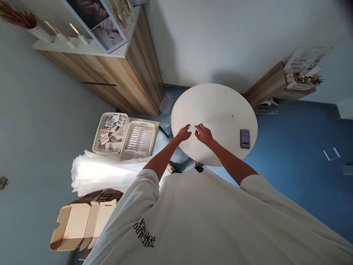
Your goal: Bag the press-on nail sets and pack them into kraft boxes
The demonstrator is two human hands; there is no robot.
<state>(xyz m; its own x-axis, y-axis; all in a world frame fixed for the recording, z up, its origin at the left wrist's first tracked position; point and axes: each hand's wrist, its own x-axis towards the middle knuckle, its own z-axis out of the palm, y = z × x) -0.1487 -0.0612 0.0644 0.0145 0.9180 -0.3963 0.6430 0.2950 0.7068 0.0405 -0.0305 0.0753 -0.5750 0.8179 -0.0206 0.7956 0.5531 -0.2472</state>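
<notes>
Above the near part of a round white table, my two hands face each other with a small gap between them. My left hand has its fingers curled, thumb and forefinger close together as in a pinch. A pale speck shows at those fingertips, too small to name. My right hand is bent in a similar pinch, its fingertips pointing toward the left hand. Whatever it holds, if anything, blends into the white tabletop. A dark phone lies on the table to the right of my hands.
Left of the table, a white basket holds small printed packets, beside another basket of clear plastic cases. White sheets and an open cardboard box lie nearer me. A wooden cabinet stands behind; a shelf unit is at right.
</notes>
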